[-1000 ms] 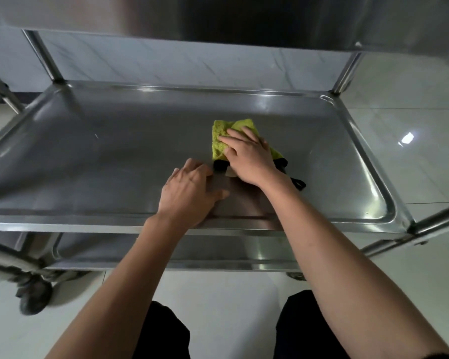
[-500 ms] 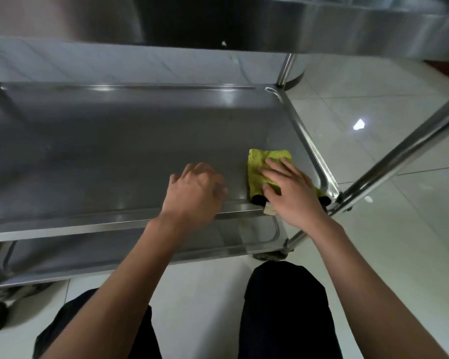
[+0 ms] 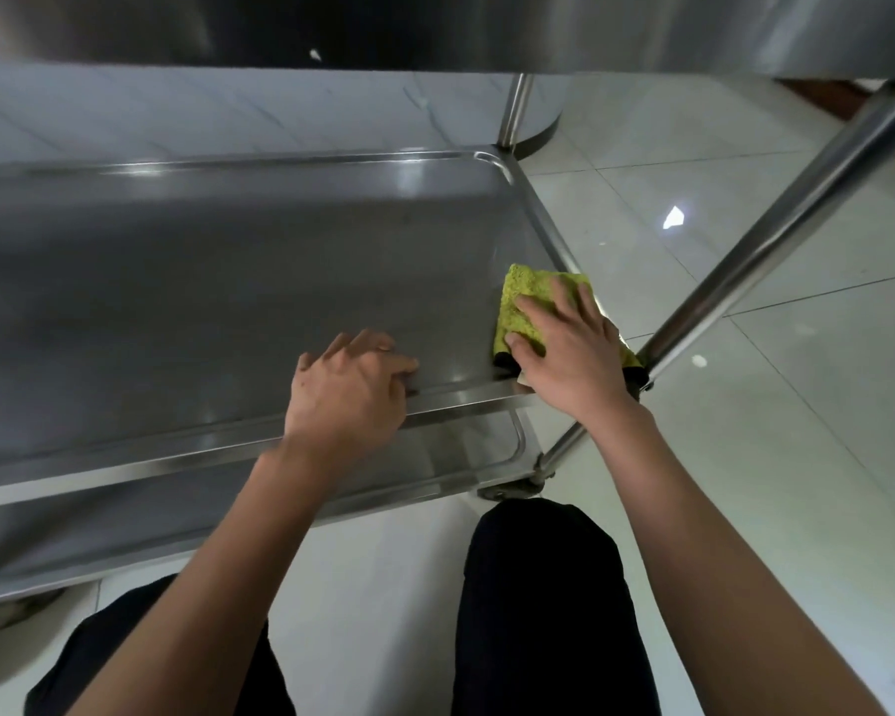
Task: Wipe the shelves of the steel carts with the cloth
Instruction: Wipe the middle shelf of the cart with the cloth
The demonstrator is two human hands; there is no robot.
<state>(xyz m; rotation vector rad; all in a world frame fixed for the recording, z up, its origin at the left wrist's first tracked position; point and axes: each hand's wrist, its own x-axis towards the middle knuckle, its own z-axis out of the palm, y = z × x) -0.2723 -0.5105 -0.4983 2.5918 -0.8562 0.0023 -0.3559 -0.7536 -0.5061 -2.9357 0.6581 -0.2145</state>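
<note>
A steel cart's middle shelf (image 3: 228, 281) fills the left and centre of the view. A yellow-green cloth (image 3: 525, 302) with a dark edge lies in the shelf's near right corner. My right hand (image 3: 569, 348) presses flat on the cloth with straight fingers, covering most of it. My left hand (image 3: 352, 390) rests on the shelf's front rim, fingers bent over the edge onto the shelf surface.
The cart's upper shelf (image 3: 435, 28) hangs overhead. A lower shelf (image 3: 177, 509) shows below the front rim. Steel posts stand at the near right (image 3: 745, 250) and far right (image 3: 515, 111) corners. White glossy floor tiles (image 3: 796, 457) lie to the right; my knees are below.
My right hand has slid the cloth from the shelf's middle to its near right corner. My left hand stays on the front rim. The view has shifted right.
</note>
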